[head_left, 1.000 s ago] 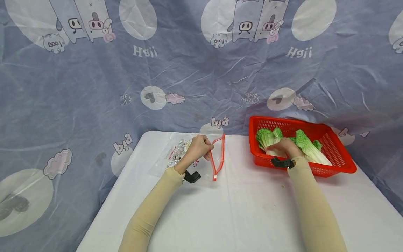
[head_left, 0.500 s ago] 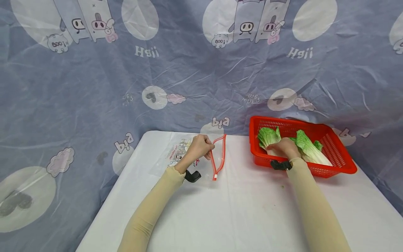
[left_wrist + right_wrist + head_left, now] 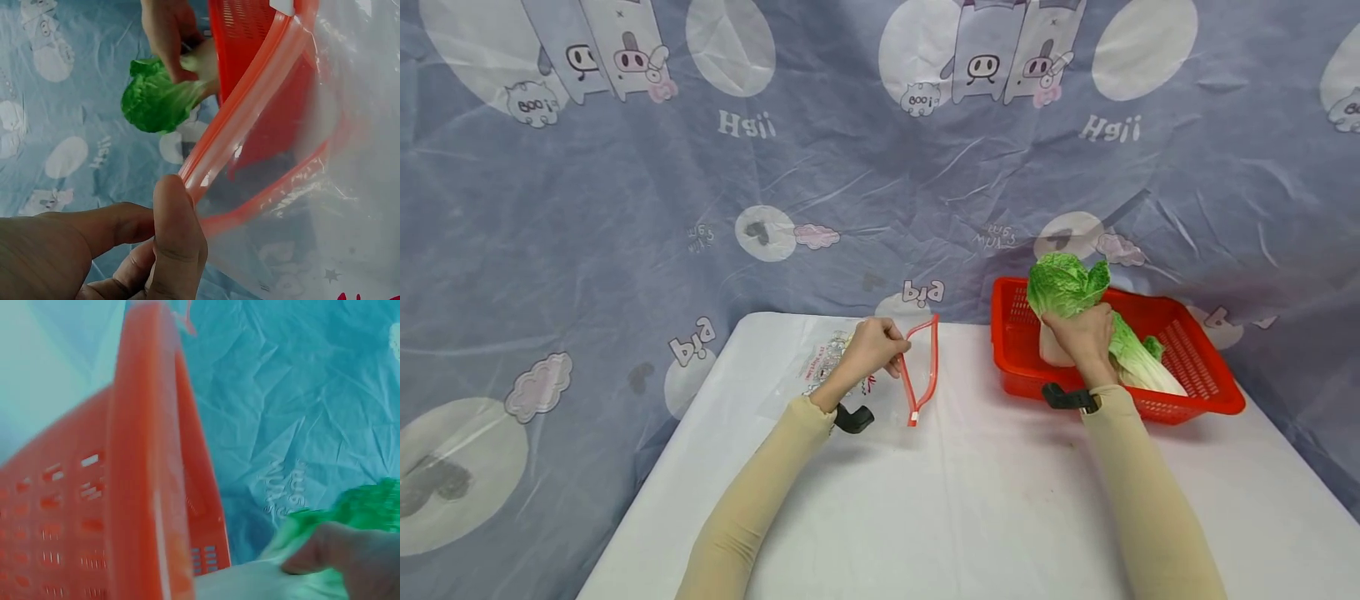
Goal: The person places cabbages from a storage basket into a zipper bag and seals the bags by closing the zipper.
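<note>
My left hand pinches the red zip edge of a clear printed zip bag, whose mouth gapes to the right. In the left wrist view thumb and finger nip the red strip at one side of the opening. My right hand grips a napa cabbage by its pale stalk, leafy end up, over the red basket. Its white base hangs within the basket's outline. In the right wrist view the cabbage lies beside the basket rim, partly hidden by the hand.
Another napa cabbage lies in the basket, with a bit of green leaf beside it. A white-covered table bears everything. Behind it hangs a grey-blue printed cloth.
My right hand has lifted the napa cabbage from lying in the basket, and its leaves now rise above the back rim. The left hand stays at the bag's mouth.
</note>
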Tool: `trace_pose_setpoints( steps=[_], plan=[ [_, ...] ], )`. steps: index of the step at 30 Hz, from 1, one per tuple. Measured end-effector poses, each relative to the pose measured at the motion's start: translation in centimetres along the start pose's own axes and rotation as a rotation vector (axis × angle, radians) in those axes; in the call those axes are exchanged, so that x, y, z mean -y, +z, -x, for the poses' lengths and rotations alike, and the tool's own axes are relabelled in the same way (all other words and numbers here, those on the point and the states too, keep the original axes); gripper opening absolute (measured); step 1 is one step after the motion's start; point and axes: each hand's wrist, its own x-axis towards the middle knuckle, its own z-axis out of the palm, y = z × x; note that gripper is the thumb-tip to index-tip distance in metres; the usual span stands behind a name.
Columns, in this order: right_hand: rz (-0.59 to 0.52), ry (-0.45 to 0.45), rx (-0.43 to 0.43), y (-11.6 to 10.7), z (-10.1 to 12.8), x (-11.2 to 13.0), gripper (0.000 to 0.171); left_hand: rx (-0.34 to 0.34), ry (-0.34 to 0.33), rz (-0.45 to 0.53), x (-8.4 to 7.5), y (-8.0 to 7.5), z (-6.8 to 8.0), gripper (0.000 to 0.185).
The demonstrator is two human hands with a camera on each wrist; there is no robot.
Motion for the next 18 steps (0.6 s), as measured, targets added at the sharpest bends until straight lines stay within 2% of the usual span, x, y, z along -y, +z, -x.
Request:
trace_pose_setpoints(
  steps=[3,9,13,18],
  plan=[
    [-0.119,0.036,-0.029,0.1,0.4,0.4,0.101,-0.005,0.007,0.021,-0.2,0.0,0.1,0.012],
    [-0.301,0.043,-0.114,0.5,1.4,1.3,0.093,-0.032,0.025,0.026,-0.5,0.0,0.3,0.011],
    [-0.428,0.008,-0.173,0.9,2.5,2.3,0.083,-0.059,0.039,0.033,-0.6,0.0,0.2,0.01],
    [-0.514,-0.098,-0.235,1.9,4.4,3.9,0.069,-0.078,0.054,0.038,-0.6,0.0,0.0,0.01]
  ],
)
